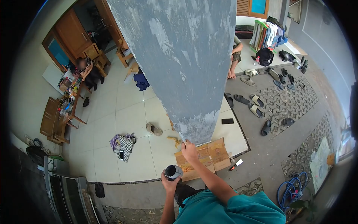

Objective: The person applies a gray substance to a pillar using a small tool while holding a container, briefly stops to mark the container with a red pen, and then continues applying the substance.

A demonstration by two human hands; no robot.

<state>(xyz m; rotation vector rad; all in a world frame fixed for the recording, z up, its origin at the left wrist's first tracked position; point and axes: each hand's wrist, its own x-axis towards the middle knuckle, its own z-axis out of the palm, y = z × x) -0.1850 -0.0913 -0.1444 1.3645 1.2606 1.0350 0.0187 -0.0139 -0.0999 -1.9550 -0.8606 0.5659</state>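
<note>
My left hand (170,184) is wrapped round a small paint pot (178,172), grey-smeared outside and dark within. My right hand (189,150) grips a thin tool, apparently a paintbrush (182,137), at the lower left edge of a column (182,67). Its tip is too small to make out clearly. Patchy grey covers the column, with paler streaks and a rougher band near the base. Flattened cardboard (203,156) lies on the floor below my right hand. To the right of the cardboard rests a scraper (236,165) with a pale blade.
A black phone (227,121) lies right of the column's foot. Left are a slipper (153,129) and a checked cloth (126,145) with a phone on it. Several sandals (256,110) and a blue hose (289,192) lie right. Two people sit farther back.
</note>
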